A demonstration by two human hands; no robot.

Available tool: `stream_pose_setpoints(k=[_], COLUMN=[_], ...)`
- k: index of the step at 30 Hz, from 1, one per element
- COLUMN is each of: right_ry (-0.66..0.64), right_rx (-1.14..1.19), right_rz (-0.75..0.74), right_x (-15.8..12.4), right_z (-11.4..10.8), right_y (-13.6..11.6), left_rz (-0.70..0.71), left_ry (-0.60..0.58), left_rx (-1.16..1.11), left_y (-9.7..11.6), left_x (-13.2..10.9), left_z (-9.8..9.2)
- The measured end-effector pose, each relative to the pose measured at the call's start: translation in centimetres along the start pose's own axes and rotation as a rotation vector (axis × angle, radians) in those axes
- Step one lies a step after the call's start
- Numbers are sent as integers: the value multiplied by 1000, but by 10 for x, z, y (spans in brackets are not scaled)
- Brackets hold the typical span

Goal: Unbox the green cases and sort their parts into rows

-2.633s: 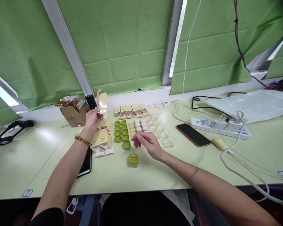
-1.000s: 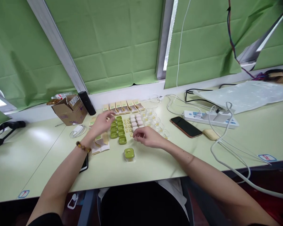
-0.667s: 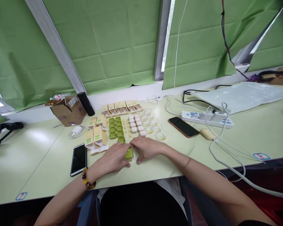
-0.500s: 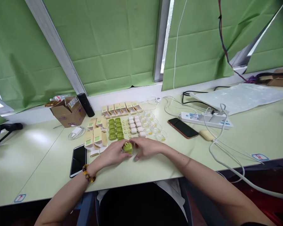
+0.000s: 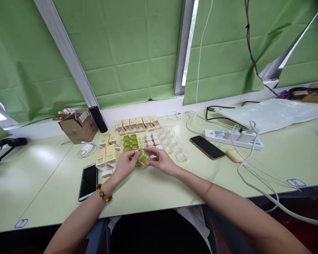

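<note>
Container (image 5: 143, 156), 1: smooth green and clear plastic, rounded form, held tilted between the two hands, in front of the green trays. Left hand (image 5: 125, 164), 1: grip closed on its left side; bracelet (image 5: 104, 195) of round glossy beads at the wrist. Right hand (image 5: 161, 161), 1: grip closed on its right side. Green trays (image 5: 127, 148): glossy, rounded square, two columns, six counted, others behind the hands. Card boxes (image 5: 140, 123): cream, folded, 10; six in the back row, four at left. Pink blocks (image 5: 149, 143): matte, rounded, partly hidden. Clear cups (image 5: 182, 156): transparent plastic, overlapping, count uncertain. Phones (image 5: 206, 147), 2: flat, dark-screened, on the pale smooth surface (image 5: 159, 190)
</note>
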State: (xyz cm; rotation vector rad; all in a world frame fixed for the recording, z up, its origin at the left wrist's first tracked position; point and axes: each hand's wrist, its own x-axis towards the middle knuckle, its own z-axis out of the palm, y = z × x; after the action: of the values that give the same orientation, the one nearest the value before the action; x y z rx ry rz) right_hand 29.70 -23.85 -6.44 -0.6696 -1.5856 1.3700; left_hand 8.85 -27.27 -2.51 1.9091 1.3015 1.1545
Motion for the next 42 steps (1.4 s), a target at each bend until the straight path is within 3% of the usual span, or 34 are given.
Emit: stream_pose_setpoints(k=[8,12,16,19,24,32,42], right_ry=[5,43,54,80,117,164,142], right_rx=[-10,-64,-65,38,257,261,240], right_rz=[-26,-95,-118,-83,-141,-135,-156], right_x=[-6,-7,-8,-6,1,3,0], right_z=[13,15,13,8,0,-2,-16], right_y=[10,10,6,1,-12,-26,-38], left_rz=[70,27,-28,-123,-247,-263,-272], left_ry=[149,203,327,423,357,247,266], left_rx=[70,12,-141,-413,-784,-784,-809], left_y=[-3,-5,-13,-22,-25,-14,-17], left_x=[-13,-16,-10,0,5,-5,-5], left_z=[6,11,7,0,-1,7,8])
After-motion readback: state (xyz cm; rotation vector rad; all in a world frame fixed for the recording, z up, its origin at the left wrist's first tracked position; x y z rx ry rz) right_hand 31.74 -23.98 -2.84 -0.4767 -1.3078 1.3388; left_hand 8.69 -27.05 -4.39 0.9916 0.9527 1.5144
